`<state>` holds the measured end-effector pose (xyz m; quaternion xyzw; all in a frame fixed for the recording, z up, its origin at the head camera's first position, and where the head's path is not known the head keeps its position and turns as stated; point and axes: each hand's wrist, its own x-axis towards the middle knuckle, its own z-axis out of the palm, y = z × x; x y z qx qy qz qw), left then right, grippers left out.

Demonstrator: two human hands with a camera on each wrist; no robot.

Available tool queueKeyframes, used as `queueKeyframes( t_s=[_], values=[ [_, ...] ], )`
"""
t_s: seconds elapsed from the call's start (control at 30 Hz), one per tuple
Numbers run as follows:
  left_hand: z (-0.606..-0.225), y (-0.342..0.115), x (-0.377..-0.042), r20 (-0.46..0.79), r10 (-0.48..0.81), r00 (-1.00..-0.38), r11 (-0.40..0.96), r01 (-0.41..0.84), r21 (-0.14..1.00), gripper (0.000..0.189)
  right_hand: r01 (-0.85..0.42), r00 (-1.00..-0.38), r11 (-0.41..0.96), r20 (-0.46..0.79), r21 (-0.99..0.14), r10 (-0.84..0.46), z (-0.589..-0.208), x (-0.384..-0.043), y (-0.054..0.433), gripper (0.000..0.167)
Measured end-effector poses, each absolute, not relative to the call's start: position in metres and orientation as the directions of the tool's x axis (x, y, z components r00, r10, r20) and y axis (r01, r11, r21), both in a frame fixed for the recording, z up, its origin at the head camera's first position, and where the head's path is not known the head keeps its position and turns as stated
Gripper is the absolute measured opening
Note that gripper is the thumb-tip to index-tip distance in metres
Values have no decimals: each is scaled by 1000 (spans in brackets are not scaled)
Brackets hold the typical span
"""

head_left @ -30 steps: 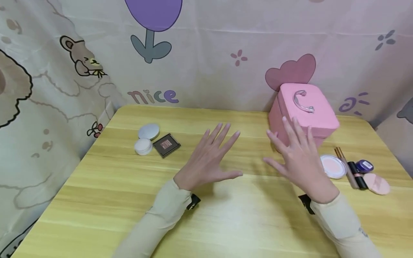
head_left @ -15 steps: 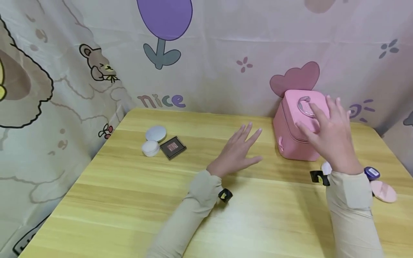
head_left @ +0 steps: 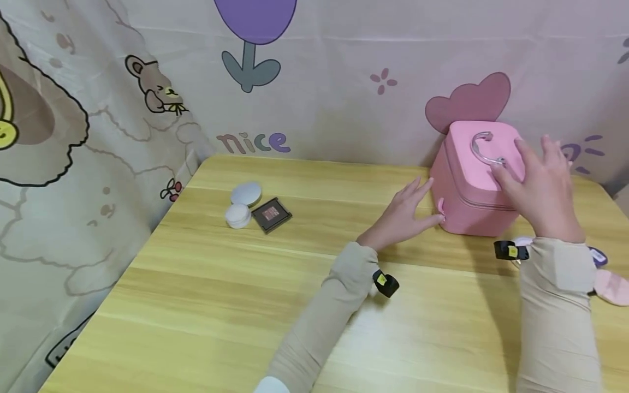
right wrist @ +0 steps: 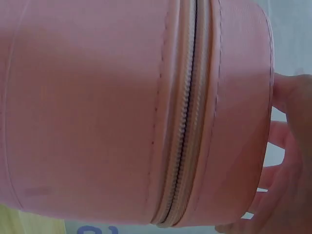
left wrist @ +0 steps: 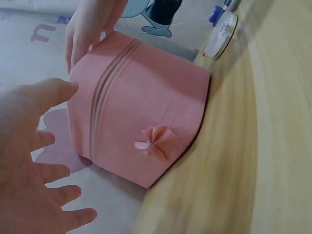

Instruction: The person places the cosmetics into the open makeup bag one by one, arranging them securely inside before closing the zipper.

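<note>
A pink zippered vanity case with a silver handle stands upright at the back right of the table. My right hand is at the right side of its lid, thumb over the top and fingers spread along the far edge. Beside the case's left side is my left hand, fingers extended and spread; in the left wrist view the hand looks apart from the case. That view also shows a small pink bow on its side. A closed zipper fills the middle of the right wrist view.
At the table's left lie a silver round compact, a white round jar and a dark square palette. Partly behind my right arm are a blue-lidded item and a pink powder puff. A printed curtain hangs behind.
Both hands have moved right, toward the pink case. The right hand went from in front of the case to its lid. The left hand came up near its left side. The view has shifted slightly.
</note>
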<state>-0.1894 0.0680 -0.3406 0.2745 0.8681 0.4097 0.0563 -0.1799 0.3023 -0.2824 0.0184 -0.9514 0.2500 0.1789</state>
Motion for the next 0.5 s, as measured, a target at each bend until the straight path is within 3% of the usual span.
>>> queueKeyframes(
  t_s=[0.27, 0.5],
  values=[
    [-351, 79, -198, 114, 495, -862, 365, 325, 873, 74, -20, -949, 811, 266, -585, 168, -275, -185, 312, 59],
    [-357, 103, -195, 77, 429, -900, 212, 183, 960, 65, 103, -950, 576, 91, -811, 299, -286, -194, 329, 63]
  ],
)
